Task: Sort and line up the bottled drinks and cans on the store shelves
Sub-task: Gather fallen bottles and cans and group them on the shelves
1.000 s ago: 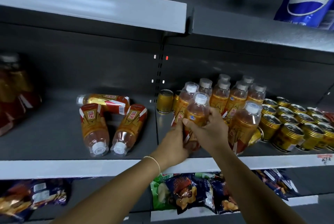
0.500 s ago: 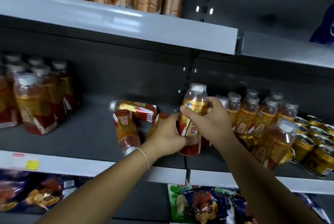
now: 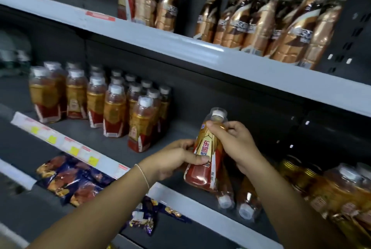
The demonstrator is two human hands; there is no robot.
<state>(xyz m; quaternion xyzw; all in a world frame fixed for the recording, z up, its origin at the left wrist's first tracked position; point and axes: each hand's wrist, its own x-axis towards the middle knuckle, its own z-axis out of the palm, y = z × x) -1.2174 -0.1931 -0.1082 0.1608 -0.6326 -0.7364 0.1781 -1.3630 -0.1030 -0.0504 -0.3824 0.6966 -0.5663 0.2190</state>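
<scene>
Both hands carry one bottle [image 3: 206,152] toward the standing group [image 3: 112,106], left of frame.
Left hand [image 3: 172,160] grips its label, right hand [image 3: 232,142] pinches the neck; set it upright, probably front row.

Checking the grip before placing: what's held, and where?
One orange drink bottle: the left hand grips its mid-body, and the right hand pinches its neck.

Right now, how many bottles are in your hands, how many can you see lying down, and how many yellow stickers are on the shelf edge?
Bottle held by left hand and right hand: 1
Bottles lying down, in view: 2
Yellow stickers: 4
Total: 7
</scene>
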